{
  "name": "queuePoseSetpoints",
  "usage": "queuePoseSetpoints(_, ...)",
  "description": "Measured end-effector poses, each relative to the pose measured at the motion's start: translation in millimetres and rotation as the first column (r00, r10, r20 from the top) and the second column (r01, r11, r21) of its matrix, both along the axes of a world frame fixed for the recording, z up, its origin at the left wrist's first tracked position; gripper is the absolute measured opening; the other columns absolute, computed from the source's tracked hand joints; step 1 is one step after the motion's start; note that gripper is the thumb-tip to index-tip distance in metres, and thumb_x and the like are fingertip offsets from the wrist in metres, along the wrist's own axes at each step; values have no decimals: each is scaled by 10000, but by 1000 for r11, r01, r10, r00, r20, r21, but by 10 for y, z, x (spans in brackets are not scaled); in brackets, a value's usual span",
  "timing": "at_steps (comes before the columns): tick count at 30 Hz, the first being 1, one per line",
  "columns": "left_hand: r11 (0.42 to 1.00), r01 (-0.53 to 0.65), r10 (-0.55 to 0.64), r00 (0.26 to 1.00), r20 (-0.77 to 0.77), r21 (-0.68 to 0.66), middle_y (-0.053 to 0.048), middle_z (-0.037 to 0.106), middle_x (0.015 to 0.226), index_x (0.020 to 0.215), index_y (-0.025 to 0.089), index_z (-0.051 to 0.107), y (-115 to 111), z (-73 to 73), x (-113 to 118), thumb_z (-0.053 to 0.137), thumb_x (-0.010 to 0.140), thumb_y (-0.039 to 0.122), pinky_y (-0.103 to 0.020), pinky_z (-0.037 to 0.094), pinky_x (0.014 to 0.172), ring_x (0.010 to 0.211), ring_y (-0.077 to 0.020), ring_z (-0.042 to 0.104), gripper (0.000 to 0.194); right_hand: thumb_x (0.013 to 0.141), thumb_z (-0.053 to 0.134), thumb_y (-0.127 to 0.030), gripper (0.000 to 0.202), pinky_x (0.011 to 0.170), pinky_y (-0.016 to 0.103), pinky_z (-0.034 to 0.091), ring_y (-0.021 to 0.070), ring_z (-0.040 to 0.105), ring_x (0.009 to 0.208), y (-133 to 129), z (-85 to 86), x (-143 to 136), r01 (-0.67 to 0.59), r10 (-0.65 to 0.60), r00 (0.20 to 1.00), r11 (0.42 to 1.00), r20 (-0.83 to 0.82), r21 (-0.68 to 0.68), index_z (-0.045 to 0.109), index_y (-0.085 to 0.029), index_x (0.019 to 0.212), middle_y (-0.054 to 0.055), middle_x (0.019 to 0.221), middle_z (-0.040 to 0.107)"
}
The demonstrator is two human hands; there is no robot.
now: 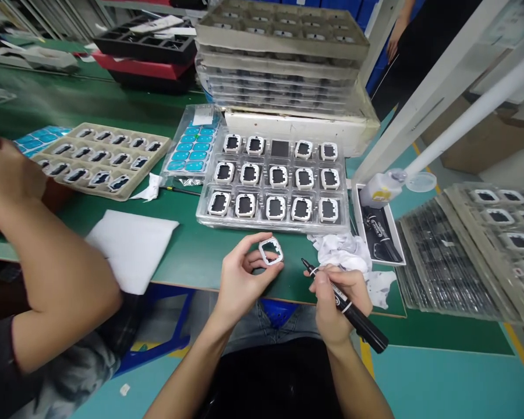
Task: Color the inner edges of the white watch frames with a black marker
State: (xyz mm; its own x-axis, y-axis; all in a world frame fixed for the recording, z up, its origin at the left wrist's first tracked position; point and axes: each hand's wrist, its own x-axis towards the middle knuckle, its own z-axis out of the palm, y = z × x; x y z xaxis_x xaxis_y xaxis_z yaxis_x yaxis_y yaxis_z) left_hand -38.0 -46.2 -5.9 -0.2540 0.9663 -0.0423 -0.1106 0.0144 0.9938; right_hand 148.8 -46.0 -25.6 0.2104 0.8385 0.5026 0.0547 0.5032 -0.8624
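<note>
My left hand (244, 272) pinches a white watch-case frame (278, 256) between thumb and fingers, above the table's front edge. In my right hand (338, 302) is a black marker pen (361, 327), uncapped, its dark tip pointing up and left toward the frame without touching it. Just beyond both hands lies a clear plastic tray (262, 226) with rows of similar white frames; one pocket in its back row shows no frame. Beside the right hand a crumpled white cloth (341, 251) rests on the table.
A small white box (397, 256) holds another marker, with a bottle (382, 189) at its back. Stacked trays stand behind (283, 41) and at right (463, 256). On the left are a beige tray (146, 169), a white foam sheet (133, 247) and a co-worker's arm (65, 244).
</note>
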Motion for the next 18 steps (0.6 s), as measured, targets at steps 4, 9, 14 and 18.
queuePoseSetpoints(4,990,-20,32,996,-82,143,-63,778,1162,1336,221,814,-8,4,-5,938,896,218,-292,722,917,938,-164,832,457,1050,839,-171,161,752,361,702,191,777,768,2,0,-9,5,-5,1000,1000,-28,14,708,-264,1051,-56,751,693)
queuePoseSetpoints(9,989,30,-15,995,-100,147,-59,765,1210,1403,239,805,-3,-39,-26,932,909,202,-310,731,996,977,-159,845,511,1044,840,-168,159,739,368,699,191,769,746,6,-5,-8,-1,2,1000,1000,-31,21,713,-263,1056,-52,752,700)
queuePoseSetpoints(14,991,88,-73,987,-146,102,-47,863,1079,1424,232,773,-46,-85,-24,931,930,195,-322,749,1016,998,-199,898,520,1044,842,-185,152,800,408,730,200,785,742,-2,19,2,-3,3,1000,1000,-3,6,714,-265,1052,-39,775,737)
queuePoseSetpoints(18,989,99,-74,975,-208,110,-50,899,1105,1363,236,749,-70,-58,-4,924,946,192,-290,762,943,985,-212,923,455,1048,844,-184,153,818,383,744,188,802,743,4,80,-11,-14,14,1000,999,13,-30,716,-267,1049,-36,799,764)
